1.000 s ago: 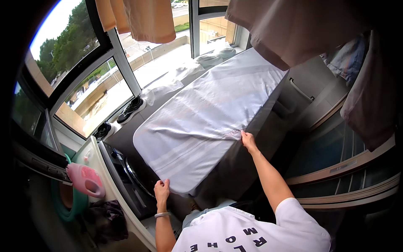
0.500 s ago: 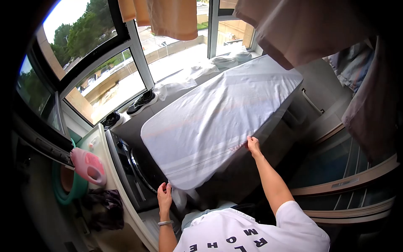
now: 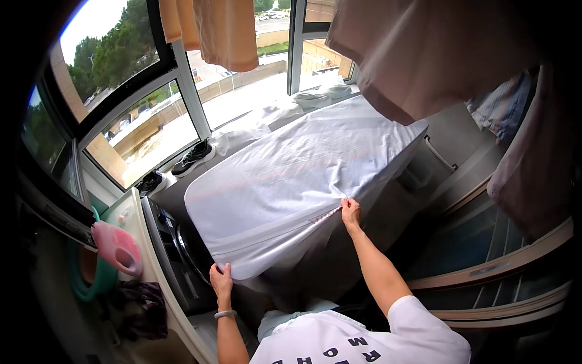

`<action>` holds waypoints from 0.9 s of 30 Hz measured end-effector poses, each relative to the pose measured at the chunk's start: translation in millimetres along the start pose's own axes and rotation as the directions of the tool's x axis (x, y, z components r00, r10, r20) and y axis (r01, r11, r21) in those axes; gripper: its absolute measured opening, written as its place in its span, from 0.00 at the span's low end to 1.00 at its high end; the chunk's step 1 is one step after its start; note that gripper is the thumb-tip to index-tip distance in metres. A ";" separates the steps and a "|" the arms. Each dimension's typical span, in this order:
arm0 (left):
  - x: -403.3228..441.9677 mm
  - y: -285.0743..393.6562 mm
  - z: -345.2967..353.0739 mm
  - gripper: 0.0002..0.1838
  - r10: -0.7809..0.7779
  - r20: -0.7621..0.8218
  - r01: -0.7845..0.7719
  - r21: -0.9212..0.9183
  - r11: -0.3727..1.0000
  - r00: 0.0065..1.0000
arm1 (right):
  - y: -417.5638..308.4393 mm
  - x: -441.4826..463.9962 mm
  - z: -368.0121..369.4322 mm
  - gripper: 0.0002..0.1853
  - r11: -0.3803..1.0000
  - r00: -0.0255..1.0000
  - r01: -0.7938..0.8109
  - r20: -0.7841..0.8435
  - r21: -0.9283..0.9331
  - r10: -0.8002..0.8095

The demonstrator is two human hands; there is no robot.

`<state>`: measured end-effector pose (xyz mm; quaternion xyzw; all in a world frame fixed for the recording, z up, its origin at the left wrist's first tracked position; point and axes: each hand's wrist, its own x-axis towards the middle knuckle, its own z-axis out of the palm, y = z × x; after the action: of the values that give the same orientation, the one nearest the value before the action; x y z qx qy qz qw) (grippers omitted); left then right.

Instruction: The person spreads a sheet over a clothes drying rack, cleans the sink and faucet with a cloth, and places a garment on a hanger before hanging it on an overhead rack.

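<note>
A white cloth (image 3: 285,176) lies over a long board that runs from near my body toward the window, with creases fanning out near its right edge. My right hand (image 3: 350,213) pinches the cloth at that edge, beside a small reddish printed patch. At the near left corner, my left hand (image 3: 220,280) is at the cloth's edge with its thumb and fingers closed on the fabric. The cloth hangs down below the board's near edge.
Left of me are a washing machine (image 3: 173,255), a counter with a pink jug (image 3: 118,247) and a green basin (image 3: 100,282). Black shoes (image 3: 193,159) stand by the window. Hanging clothes (image 3: 418,54) droop over the board's far right end. A sliding door (image 3: 509,261) is at the right.
My right hand has shifted left and slightly down with the cloth edge, making creases. My left hand, looser half a second ago, has closed on the corner. The whole view has also shifted.
</note>
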<state>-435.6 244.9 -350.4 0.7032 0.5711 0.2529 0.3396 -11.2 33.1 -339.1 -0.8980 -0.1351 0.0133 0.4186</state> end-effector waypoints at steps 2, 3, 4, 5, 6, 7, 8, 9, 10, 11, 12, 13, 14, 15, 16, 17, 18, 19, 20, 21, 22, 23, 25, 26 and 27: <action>-15.8 1.9 4.6 0.30 0.218 -0.133 -0.187 0.213 0.959 0.967 | -1.3 -4.1 7.3 0.21 0.992 0.993 -0.097 -0.062 0.075 0.101; -23.7 16.9 0.5 0.30 0.214 -0.143 -0.183 0.207 0.961 0.966 | 5.5 -1.1 16.3 0.23 0.969 0.971 -0.187 -0.116 0.161 0.207; -35.6 40.5 -10.0 0.29 0.297 -0.109 -0.267 0.230 0.936 0.948 | 28.1 10.6 25.5 0.28 0.959 0.965 -0.240 -0.068 0.151 0.252; -42.5 53.7 -14.3 0.28 0.377 -0.075 -0.349 0.249 0.903 0.923 | 28.1 13.6 21.7 0.28 0.962 0.969 -0.228 -0.065 0.150 0.240; -47.4 51.2 -10.3 0.23 0.464 -0.018 -0.447 0.242 0.861 0.885 | 26.2 16.7 17.1 0.29 0.942 0.950 -0.295 -0.054 0.160 0.306; -52.7 50.1 -5.3 0.23 0.455 -0.028 -0.436 0.237 0.868 0.890 | 39.6 22.5 18.7 0.30 0.918 0.927 -0.361 -0.042 0.166 0.373; -57.4 49.4 1.6 0.18 0.494 0.059 -0.494 0.230 0.839 0.867 | 49.6 29.4 26.8 0.24 0.961 0.946 -0.248 -0.185 0.123 0.268; -61.4 48.5 9.0 0.15 0.530 0.145 -0.550 0.217 0.806 0.835 | 50.0 32.4 20.7 0.24 0.965 0.950 -0.237 -0.181 0.116 0.255; -61.9 48.5 17.5 0.11 0.529 0.067 -0.531 0.206 0.822 0.846 | 50.0 36.4 15.3 0.25 0.954 0.965 -0.259 0.002 0.152 0.261; -62.0 46.1 21.7 0.11 0.523 0.058 -0.523 0.202 0.828 0.850 | 50.2 39.7 11.1 0.26 0.941 0.949 -0.287 0.185 0.180 0.254; -62.1 50.5 19.7 0.11 0.486 0.104 -0.497 0.175 0.850 0.868 | 60.8 44.0 21.2 0.22 0.967 0.982 -0.186 0.066 0.174 0.177; -61.9 52.4 19.9 0.11 0.450 0.152 -0.471 0.148 0.870 0.880 | 49.7 42.4 11.2 0.22 0.969 0.983 -0.178 0.068 0.170 0.169; -62.8 50.7 22.6 0.11 0.458 0.127 -0.473 0.150 0.868 0.880 | 40.3 41.3 -3.1 0.19 0.936 0.964 -0.227 0.202 0.269 0.175; -65.5 52.0 23.3 0.11 0.455 0.129 -0.471 0.147 0.870 0.881 | 34.1 42.1 -13.8 0.16 0.888 0.928 -0.290 0.332 0.356 0.170; -69.0 55.0 19.8 0.12 0.484 0.113 -0.496 0.151 0.855 0.868 | 41.2 53.3 -24.9 0.15 0.933 0.968 -0.186 0.221 0.307 0.120; -71.0 57.6 17.9 0.13 0.514 0.094 -0.523 0.154 0.839 0.853 | 47.1 64.4 -34.5 0.14 0.945 0.982 -0.149 -0.070 0.290 0.177; -71.2 58.8 18.9 0.14 0.502 0.088 -0.510 0.149 0.847 0.860 | 66.8 84.8 -41.0 0.13 0.856 0.918 -0.249 -0.172 0.453 0.358; -72.2 58.8 21.8 0.14 0.503 0.097 -0.512 0.149 0.846 0.859 | 72.1 86.6 -57.9 0.13 0.776 0.917 -0.271 -0.092 0.569 0.388; -73.5 57.8 23.9 0.14 0.497 0.073 -0.502 0.154 0.851 0.865 | 81.5 82.7 -78.4 0.13 0.774 0.939 -0.306 0.044 0.555 0.340; -72.4 58.3 26.6 0.14 0.494 0.045 -0.495 0.156 0.855 0.868 | 82.2 76.1 -96.7 0.13 0.771 0.943 -0.333 0.176 0.542 0.284; -71.8 60.9 28.6 0.14 0.506 0.056 -0.508 0.151 0.848 0.861 | 81.4 69.0 -107.4 0.13 0.767 0.942 -0.334 0.163 0.547 0.294; -74.3 62.3 28.7 0.15 0.471 0.051 -0.473 0.145 0.869 0.881 | 83.1 58.0 -117.4 0.13 0.766 0.909 -0.406 0.309 0.498 0.281; -76.1 62.5 29.0 0.15 0.458 0.072 -0.463 0.128 0.877 0.886 | 91.4 34.5 -131.1 0.13 0.761 0.845 -0.481 0.461 0.436 0.270; -74.8 59.6 29.2 0.15 0.452 0.057 -0.455 0.123 0.882 0.890 | 95.4 25.6 -132.6 0.13 0.766 0.842 -0.492 0.451 0.413 0.297; -74.1 56.9 31.5 0.15 0.443 0.043 -0.444 0.118 0.888 0.896 | 100.6 16.1 -133.6 0.13 0.771 0.836 -0.505 0.440 0.387 0.327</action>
<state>-392.5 160.1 -324.7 0.8366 0.4076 0.2824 0.2326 45.9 -124.4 -327.0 -0.7525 0.0065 0.2992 0.5867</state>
